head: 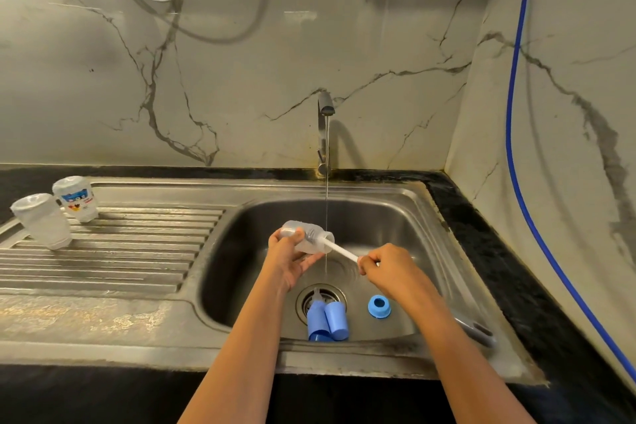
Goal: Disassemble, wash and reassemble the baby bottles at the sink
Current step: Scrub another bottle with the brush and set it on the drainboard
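Observation:
My left hand (288, 260) grips a clear baby bottle (311, 237) lying sideways over the sink basin (395, 217), its mouth pointing right. My right hand (385, 267) pinches the white handle of a bottle brush (342, 252) whose grey bristle head sits inside the bottle. A thin stream of water falls from the tap (325, 127) just past the bottle's mouth. On the basin floor lie two blue caps (327, 320) by the drain, a clear teat (316, 294) and a blue screw ring (379, 306).
Two clear bottle bodies stand upside down on the ribbed draining board (120, 251) at left, one plain (43, 220) and one printed (76, 198). A blue hose (516, 113) runs down the right wall. A dark utensil handle (476, 329) rests on the basin's right rim.

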Demonstrator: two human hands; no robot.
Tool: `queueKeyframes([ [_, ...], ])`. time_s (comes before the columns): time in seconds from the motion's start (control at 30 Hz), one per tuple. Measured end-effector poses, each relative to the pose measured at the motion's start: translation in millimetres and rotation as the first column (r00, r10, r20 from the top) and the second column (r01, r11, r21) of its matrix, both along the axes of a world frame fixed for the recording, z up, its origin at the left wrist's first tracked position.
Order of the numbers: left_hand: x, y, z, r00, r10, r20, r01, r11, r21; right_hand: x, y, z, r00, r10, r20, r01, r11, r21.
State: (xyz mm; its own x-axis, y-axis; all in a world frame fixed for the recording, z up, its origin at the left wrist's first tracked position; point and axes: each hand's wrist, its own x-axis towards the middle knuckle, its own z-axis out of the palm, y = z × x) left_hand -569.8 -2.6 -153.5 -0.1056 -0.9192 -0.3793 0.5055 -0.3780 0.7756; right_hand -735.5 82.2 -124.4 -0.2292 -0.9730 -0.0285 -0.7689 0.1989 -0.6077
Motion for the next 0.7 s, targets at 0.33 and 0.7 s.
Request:
queueKeyframes([
  [0.33,4,3,2,0.998,-0.05,0.048,0.051,0.998,-0.026,1,7,11,0.998,0.058,0.025,-0.062,0.985,0.16],
  [0.7,12,-4,-2,0.984,0.176,0.021,-0.176,0.983,0.046,-25,22,36,0.897,0.027,-0.442,-0.065,0.995,-0.07],
])
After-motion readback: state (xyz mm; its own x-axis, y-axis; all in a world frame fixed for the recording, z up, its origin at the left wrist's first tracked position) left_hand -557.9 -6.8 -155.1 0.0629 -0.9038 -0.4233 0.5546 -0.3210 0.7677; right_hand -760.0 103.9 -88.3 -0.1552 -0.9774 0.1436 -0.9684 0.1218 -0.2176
